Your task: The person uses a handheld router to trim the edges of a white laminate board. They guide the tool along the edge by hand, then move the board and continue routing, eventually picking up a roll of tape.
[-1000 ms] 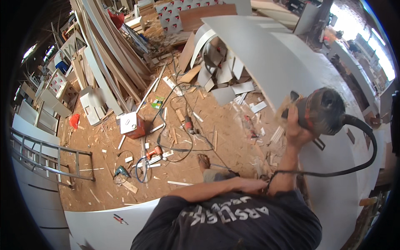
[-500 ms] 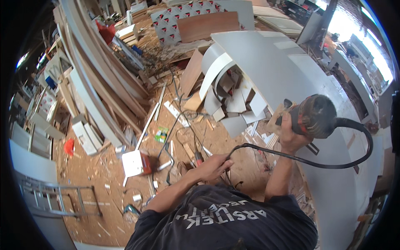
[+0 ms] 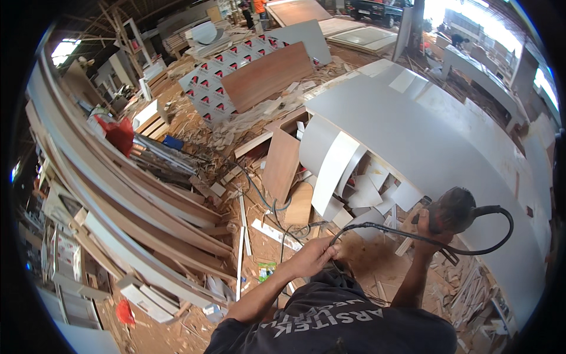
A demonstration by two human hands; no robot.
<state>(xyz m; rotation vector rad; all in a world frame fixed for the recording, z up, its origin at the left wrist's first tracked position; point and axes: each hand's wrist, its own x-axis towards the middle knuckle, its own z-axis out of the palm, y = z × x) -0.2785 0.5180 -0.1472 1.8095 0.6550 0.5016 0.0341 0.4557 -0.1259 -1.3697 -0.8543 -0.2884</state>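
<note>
My right hand point(image 3: 424, 236) is wrapped round a dark power tool with a reddish band, which looks like a trim router point(image 3: 453, 211). It is held up at the near edge of a large grey panel point(image 3: 377, 103). A thick black cord point(image 3: 386, 226) loops out of the tool's back and runs across to the left. Closed around that cord is my left hand point(image 3: 313, 257), in front of my dark shirt. Part of the tool's base is hidden by my fingers.
Curved offcuts and board scraps point(image 3: 336, 171) pile up under the panel. Long bent wooden strips point(image 3: 124, 206) lean along the left. A patterned sheet point(image 3: 206, 88) stands behind, and cables trail over the littered floor. People point(image 3: 259, 7) are far off.
My view has tilted up and swung left. Both hands keep their hold, the left on the cord and the right on the trim router. A brown dusty blur now shows between my hands.
</note>
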